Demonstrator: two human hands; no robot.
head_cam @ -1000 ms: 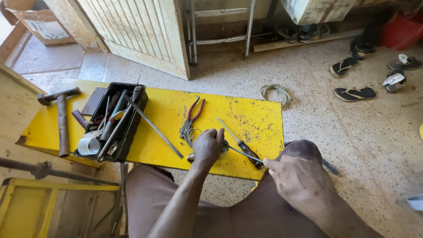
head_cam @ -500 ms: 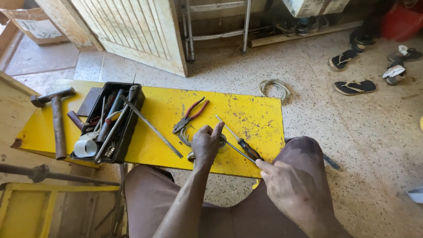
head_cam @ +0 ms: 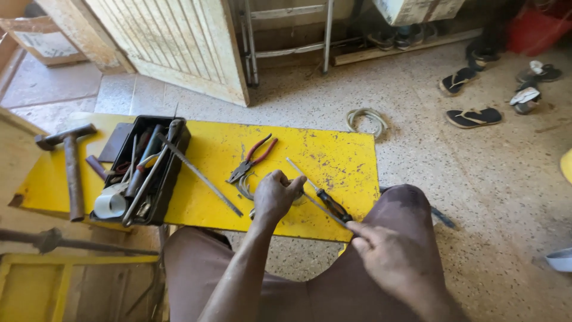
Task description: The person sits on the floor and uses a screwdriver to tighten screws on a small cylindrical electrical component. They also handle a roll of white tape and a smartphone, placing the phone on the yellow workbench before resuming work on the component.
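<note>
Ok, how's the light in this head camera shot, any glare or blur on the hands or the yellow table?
Head view: bright daylight on the floor; the yellow table is evenly lit with no strong glare; the left hand and right hand look sharp, with little motion blur; the door leans from wide-angle distortion; the lower left corner sits in shade.

The floor (head_cam: 488, 179) is speckled terrazzo, sunlit on the right. Far left, it gives way to reddish tiles (head_cam: 53, 83). A pale slatted wooden door (head_cam: 173, 42) leans far left of centre, with a metal ladder (head_cam: 286, 36) just right of it against the far wall. A wooden plank (head_cam: 393, 50) lies along the foot of that wall. Sandals (head_cam: 473, 116) and shoes lie scattered far right, near a red container (head_cam: 539, 30). A coil of cord (head_cam: 366, 121) lies on the floor just beyond the yellow desk (head_cam: 333, 155). A yellow frame (head_cam: 59, 286) stands near left.
</note>
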